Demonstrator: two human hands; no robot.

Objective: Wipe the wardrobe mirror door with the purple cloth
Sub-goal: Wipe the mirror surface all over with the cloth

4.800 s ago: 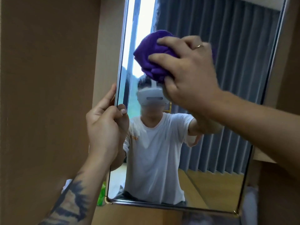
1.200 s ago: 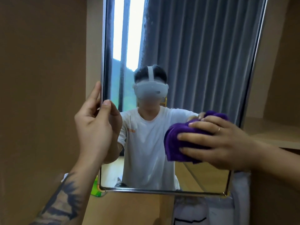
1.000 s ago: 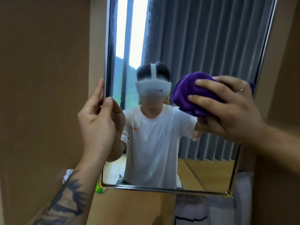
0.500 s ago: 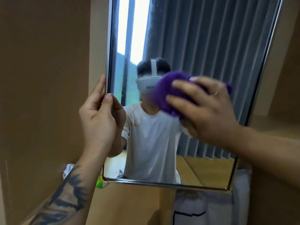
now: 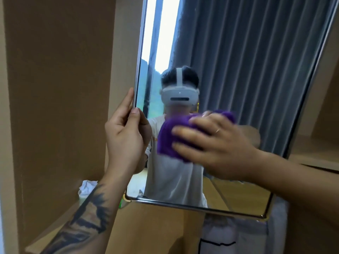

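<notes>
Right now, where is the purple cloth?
Head view: purple cloth pressed on the mirror door at mid-height, under the right hand, right of the left hand.

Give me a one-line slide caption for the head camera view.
Right hand presses a purple cloth against the mirror door while left hand grips its edge.
</notes>
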